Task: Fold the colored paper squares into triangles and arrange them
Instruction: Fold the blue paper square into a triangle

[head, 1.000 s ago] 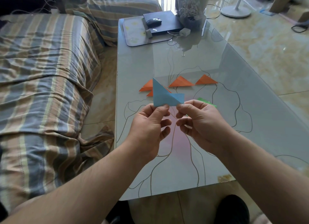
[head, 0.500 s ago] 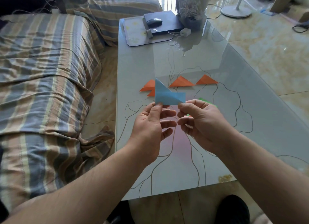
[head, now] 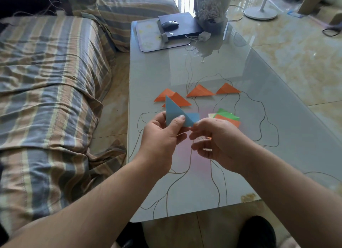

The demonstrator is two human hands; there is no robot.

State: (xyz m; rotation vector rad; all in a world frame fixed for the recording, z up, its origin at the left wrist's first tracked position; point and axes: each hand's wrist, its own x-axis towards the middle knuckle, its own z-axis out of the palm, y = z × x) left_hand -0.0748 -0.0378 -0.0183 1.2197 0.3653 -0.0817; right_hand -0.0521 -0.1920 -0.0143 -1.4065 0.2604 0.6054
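A partly folded blue paper [head: 174, 112] is held above the glass table [head: 277, 136]. My left hand [head: 162, 134] grips it with the thumb pressed on its lower middle. My right hand [head: 216, 138] pinches its lower right corner. Beyond it lie several orange paper triangles in a row: two overlapping at the left [head: 177, 98], one in the middle [head: 199, 91], one at the right [head: 227, 89]. A small stack of unfolded squares [head: 228, 117], green, orange and cream, lies just past my right hand.
A striped sofa [head: 46, 84] runs along the table's left edge. At the far end stand a mouse pad [head: 148, 36], a black laptop with a mouse [head: 170, 23], a white charger [head: 203, 35] and a wrapped bouquet [head: 211, 5]. A fan base [head: 261, 14] is on the floor.
Both hands have lowered slightly with the blue paper. My left thumb has slid up onto the fold, and my right hand has dropped, uncovering the stack of squares behind it.
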